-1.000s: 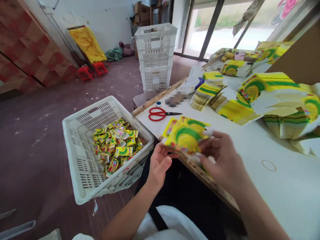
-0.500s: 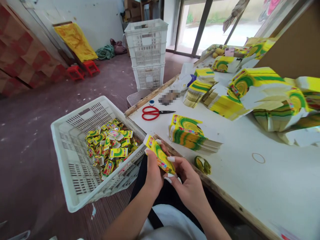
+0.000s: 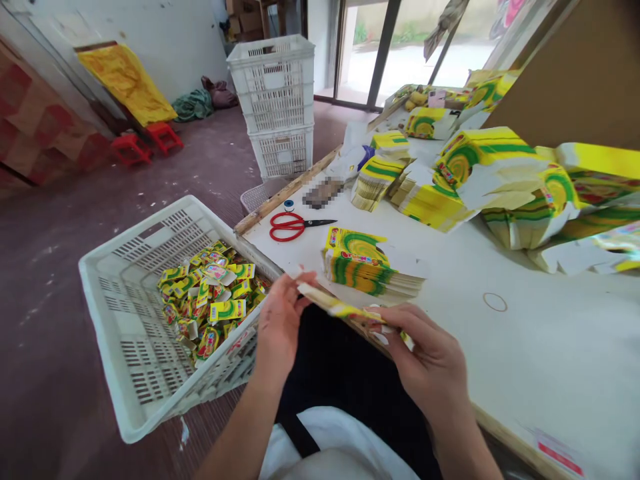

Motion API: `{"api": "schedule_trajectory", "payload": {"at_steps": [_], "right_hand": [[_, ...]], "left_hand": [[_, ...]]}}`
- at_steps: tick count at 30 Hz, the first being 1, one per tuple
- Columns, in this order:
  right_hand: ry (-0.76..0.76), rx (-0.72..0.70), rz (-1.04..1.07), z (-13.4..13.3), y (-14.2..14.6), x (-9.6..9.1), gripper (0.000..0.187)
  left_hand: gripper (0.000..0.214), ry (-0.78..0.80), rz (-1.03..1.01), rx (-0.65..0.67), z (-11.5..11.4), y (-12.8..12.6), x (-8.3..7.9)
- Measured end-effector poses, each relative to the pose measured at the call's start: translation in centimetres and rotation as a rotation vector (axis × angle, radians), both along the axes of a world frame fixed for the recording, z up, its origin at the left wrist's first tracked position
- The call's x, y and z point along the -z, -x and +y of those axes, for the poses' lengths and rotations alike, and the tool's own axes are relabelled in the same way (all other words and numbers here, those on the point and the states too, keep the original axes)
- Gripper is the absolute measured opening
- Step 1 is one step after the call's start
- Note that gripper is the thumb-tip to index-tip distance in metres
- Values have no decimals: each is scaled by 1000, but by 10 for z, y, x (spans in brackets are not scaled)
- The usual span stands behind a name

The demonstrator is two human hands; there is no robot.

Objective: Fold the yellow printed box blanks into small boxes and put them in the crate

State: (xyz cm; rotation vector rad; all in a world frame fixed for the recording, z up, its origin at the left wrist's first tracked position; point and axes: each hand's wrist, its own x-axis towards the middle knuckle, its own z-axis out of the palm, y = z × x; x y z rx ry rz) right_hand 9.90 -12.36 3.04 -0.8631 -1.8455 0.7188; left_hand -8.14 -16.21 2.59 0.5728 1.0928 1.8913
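Observation:
In front of me, a slim yellow-and-green printed carton (image 3: 335, 305) is held slantwise, turned edge-on and slightly blurred. My right hand (image 3: 427, 357) pinches its right end between thumb and fingers. The curled fingers of my left hand (image 3: 281, 323) close on the other end, partly hidden by the carton. A stack of flat printed cartons (image 3: 357, 260) lies on the white table (image 3: 540, 347) just beyond my hands. To the left stands a white plastic crate (image 3: 113, 313) with many small cartons (image 3: 227, 310) inside.
Red-handled scissors (image 3: 289, 227) and a small spool (image 3: 289, 206) lie near the table's corner. Larger bundles of printed cartons (image 3: 480, 167) cover its far side. A rubber band (image 3: 495, 302) rests at right. Stacked white crates (image 3: 277, 87) and red stools (image 3: 131, 148) stand on the floor.
The carton has turned from showing its broad printed face to edge-on. My right hand has moved right and my left hand slightly left, so they are further apart. The view has shifted right.

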Motion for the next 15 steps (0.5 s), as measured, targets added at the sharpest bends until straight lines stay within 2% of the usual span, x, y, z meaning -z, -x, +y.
{"api": "schedule_trajectory", "payload": {"at_steps": [3,4,6,8,10,12,13,15], "right_hand": [[-311,20,-244,5,-12,-12,33],[-377,4,-294,5,-12,-14,33],[-434,-66,-333,1,-10,-15,32],[-414,-102,-309,-5,-5,-11,32],[-321,-22,-188,-11,-1,-3,38],[-123,82,1,-14,1,6,58],[18,87,95,-15,2,11,64],[318,-15,231,-16,5,19,56]], "left_hand": [[67,-71,320,34,-14,18,-17],[77,-61,488,111,-18,20,-21],[96,51,780,262,-23,15,-25],[91,159,946,449,-22,4,-24],[77,235,1013,466,-19,-6,-19],[72,262,1067,430,-16,-13,-13],[72,260,1094,423,-16,-15,-10],[75,245,1133,445,-17,-16,-6]]}}
